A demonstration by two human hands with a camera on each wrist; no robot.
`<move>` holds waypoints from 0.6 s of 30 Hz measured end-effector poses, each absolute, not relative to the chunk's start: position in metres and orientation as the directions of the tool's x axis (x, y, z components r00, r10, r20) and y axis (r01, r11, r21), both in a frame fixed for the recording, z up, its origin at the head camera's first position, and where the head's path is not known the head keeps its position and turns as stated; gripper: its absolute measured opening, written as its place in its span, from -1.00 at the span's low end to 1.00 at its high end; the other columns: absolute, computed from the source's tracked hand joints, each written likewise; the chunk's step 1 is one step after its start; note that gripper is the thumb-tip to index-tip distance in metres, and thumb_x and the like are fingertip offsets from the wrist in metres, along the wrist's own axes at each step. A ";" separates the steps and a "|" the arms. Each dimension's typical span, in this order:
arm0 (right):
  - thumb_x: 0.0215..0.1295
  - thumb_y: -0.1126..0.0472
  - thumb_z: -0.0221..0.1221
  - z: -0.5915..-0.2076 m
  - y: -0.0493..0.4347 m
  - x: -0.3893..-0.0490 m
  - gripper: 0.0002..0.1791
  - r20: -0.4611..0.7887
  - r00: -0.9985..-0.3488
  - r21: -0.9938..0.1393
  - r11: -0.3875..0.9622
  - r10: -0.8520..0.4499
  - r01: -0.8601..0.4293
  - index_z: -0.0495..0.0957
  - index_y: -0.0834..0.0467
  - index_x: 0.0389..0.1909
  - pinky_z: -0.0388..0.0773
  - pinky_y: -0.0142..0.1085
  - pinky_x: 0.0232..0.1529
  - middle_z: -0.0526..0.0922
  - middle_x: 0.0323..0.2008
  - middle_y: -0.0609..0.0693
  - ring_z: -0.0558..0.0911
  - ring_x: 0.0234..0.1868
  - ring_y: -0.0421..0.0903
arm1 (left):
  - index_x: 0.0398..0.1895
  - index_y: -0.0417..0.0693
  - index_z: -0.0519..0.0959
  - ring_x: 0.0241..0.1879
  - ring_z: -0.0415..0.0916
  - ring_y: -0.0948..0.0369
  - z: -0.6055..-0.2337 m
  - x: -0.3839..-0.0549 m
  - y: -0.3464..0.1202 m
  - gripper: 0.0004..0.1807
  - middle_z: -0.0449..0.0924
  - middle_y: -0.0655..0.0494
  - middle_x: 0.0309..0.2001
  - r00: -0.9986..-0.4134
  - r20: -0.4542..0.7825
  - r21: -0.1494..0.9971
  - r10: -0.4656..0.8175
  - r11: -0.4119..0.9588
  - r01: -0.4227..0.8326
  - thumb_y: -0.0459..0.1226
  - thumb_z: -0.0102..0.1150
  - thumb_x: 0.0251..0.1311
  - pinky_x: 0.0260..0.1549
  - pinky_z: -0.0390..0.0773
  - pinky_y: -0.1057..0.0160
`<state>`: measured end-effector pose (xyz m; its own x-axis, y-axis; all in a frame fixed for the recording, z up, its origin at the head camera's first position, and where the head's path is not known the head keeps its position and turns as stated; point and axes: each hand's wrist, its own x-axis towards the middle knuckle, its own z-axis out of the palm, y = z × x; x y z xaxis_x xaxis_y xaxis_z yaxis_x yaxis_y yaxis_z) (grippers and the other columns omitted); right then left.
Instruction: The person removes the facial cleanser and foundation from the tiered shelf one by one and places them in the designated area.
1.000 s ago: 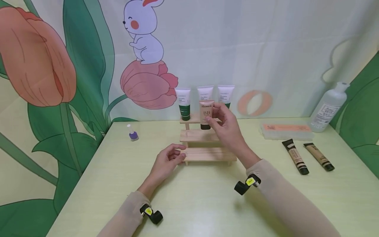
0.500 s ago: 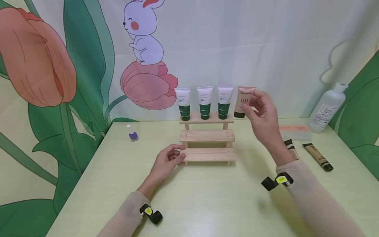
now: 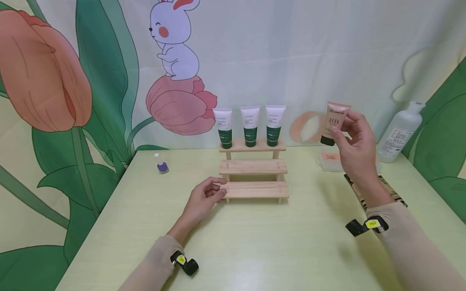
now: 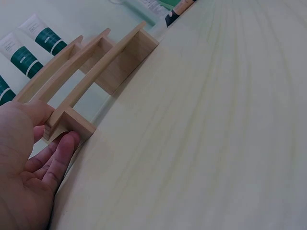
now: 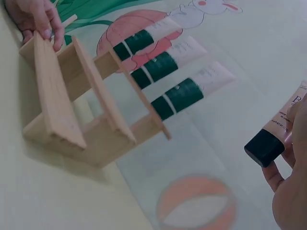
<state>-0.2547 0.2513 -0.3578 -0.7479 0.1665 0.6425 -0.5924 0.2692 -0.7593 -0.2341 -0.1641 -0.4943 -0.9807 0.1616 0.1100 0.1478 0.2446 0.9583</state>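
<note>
My right hand pinches a pink BB cream tube with a black cap, held up in the air right of a three-step wooden display stand. In the right wrist view the tube's black cap points down toward the left. My left hand grips the left end of the stand's lowest step, the thumb over it and fingers beneath. Three white-and-green tubes, a left one, a middle one and a right one, stand cap-down on the top step.
A purple nail polish bottle stands at the left of the table. On the right are a clear bottle and a flat box with an orange label. Two dark-and-tan tubes lie partly behind my right wrist.
My right hand has carried the BB cream tube from in front of the stand out to the right, uncovering the top-step tubes. My left hand has stayed at the stand.
</note>
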 end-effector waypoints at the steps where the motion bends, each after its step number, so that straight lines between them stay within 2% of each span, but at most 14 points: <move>1: 0.64 0.35 0.26 -0.362 0.255 -0.253 -0.49 0.632 -0.754 -0.766 0.286 0.179 -0.575 0.54 0.05 0.51 0.60 -0.47 -0.05 0.67 0.16 -0.12 0.64 0.11 -0.11 | 0.25 -0.01 0.72 -0.18 0.75 0.02 -0.494 -0.234 -0.164 -0.71 0.76 -0.10 -0.09 -0.981 0.109 0.959 0.161 0.245 0.146 -0.24 0.41 0.55 -0.24 0.68 0.34; 10: 0.56 0.33 0.37 -0.409 0.281 -0.237 -0.45 0.536 -0.802 -0.818 0.398 0.264 -0.416 0.56 0.10 0.50 0.59 -0.60 -0.17 0.63 0.06 -0.23 0.63 0.02 -0.22 | 0.25 0.01 0.72 -0.19 0.73 0.05 -0.495 -0.234 -0.164 -0.71 0.76 -0.09 -0.08 -0.982 0.107 0.956 0.155 0.254 0.145 -0.24 0.41 0.55 -0.25 0.66 0.34; 18: 0.48 0.23 0.47 -0.451 0.293 -0.224 -0.44 0.470 -0.853 -0.814 0.484 0.226 -0.321 0.63 0.15 0.44 0.55 -0.61 -0.29 0.67 -0.12 -0.18 0.65 -0.15 -0.30 | 0.24 0.02 0.73 -0.20 0.72 0.03 -0.495 -0.234 -0.165 -0.73 0.75 -0.11 -0.09 -0.981 0.108 0.956 0.158 0.254 0.146 -0.26 0.39 0.56 -0.26 0.67 0.34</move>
<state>-0.2243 0.2935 -0.4509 -0.8532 0.2256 0.4702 -0.3207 0.4839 -0.8142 -0.2342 -0.1647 -0.4954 -0.9815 0.1583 0.1081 0.1462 0.2536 0.9562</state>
